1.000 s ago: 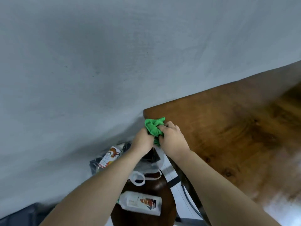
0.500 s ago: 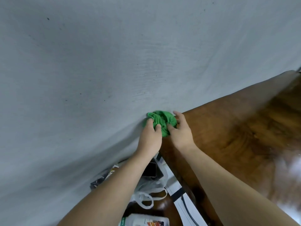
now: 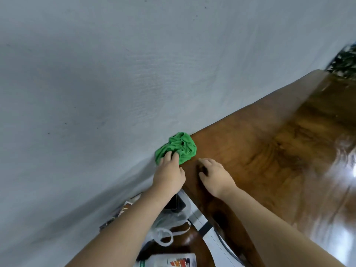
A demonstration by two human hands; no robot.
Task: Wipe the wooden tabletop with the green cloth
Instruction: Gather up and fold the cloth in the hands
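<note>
A crumpled green cloth (image 3: pixel 179 146) lies on the far left corner of the glossy wooden tabletop (image 3: pixel 269 155), right against the grey wall. My left hand (image 3: pixel 169 175) rests on the cloth's near edge, its fingers pressing into the folds. My right hand (image 3: pixel 213 175) sits a little to the right of the cloth, apart from it, with curled fingers on the bare wood and nothing in it.
The grey wall (image 3: pixel 115 83) runs along the table's far edge. Below the table's left end stands a round dark stool (image 3: pixel 190 241) with a thin plastic bag (image 3: pixel 169 222) and a white bottle (image 3: pixel 169 261). A dark leafy plant (image 3: pixel 344 62) shows at the far right.
Both hands carried the bunched cloth up onto the table corner. The right hand has since let go and moved right onto the wood; the left hand stays on the cloth.
</note>
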